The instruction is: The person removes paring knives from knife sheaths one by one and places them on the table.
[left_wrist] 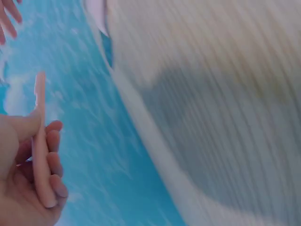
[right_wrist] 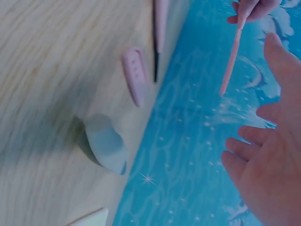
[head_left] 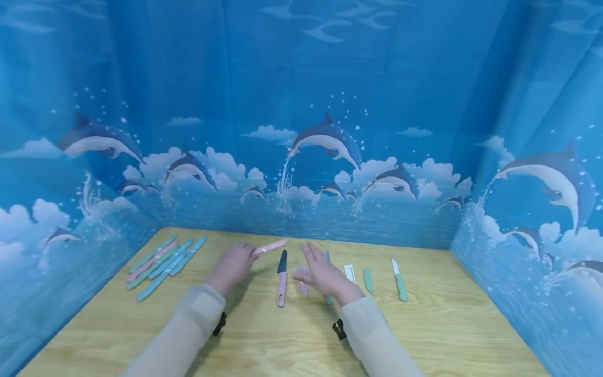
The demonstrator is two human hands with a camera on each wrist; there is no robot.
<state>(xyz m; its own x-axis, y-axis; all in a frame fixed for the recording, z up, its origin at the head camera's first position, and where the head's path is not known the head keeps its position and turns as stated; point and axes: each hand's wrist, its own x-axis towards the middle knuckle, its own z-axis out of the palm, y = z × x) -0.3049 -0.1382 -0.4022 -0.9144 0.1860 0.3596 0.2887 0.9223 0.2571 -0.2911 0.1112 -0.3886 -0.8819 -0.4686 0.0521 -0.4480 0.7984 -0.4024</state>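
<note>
Fingers and thumb of my left hand (head_left: 233, 266) grip a slim pink knife in its sheath (head_left: 273, 246), raised above the table and pointing right; the left wrist view shows this pink knife (left_wrist: 41, 150) lying along the curled fingers. My right hand (head_left: 325, 273) hovers with fingers spread and nothing in them. Below it on the table are a pink slotted sheath (right_wrist: 135, 77) and a pale blue piece (right_wrist: 106, 143), which the hand partly hides in the head view. Between the hands lies a pink-handled knife (head_left: 281, 285) with a bare dark blade.
Several green, pink and blue sheathed knives (head_left: 165, 264) lie heaped at the left of the wooden table (head_left: 264, 345). Right of my right hand are a white piece (head_left: 349, 273), a green sheath (head_left: 368, 281) and a bare green-handled knife (head_left: 400, 283). A dolphin-print curtain (head_left: 264, 78) surrounds the table.
</note>
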